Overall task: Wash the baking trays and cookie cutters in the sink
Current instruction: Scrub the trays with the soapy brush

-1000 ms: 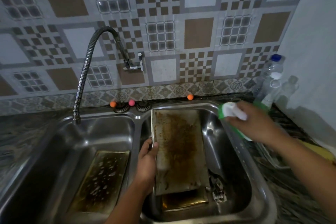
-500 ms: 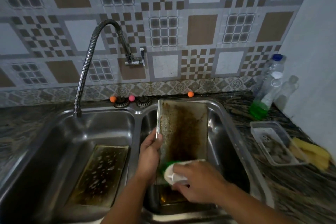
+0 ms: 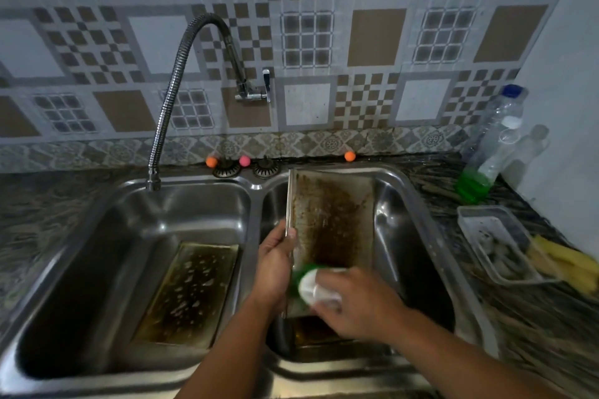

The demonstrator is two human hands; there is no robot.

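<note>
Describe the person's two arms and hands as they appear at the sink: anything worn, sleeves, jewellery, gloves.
Both forearms come in from the bottom edge and are bare as far as the frame shows; no sleeve is in view. The left hand and the right hand wear no gloves. No watch, bracelet or ring shows on the visible parts. The picture is dim and slightly blurred, so small items could go unseen.

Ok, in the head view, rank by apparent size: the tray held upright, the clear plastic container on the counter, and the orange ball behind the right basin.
1. Upright baking tray, largest.
2. Clear plastic container, though it lies at the distorted edge.
3. Orange ball, plainly smallest.
</note>
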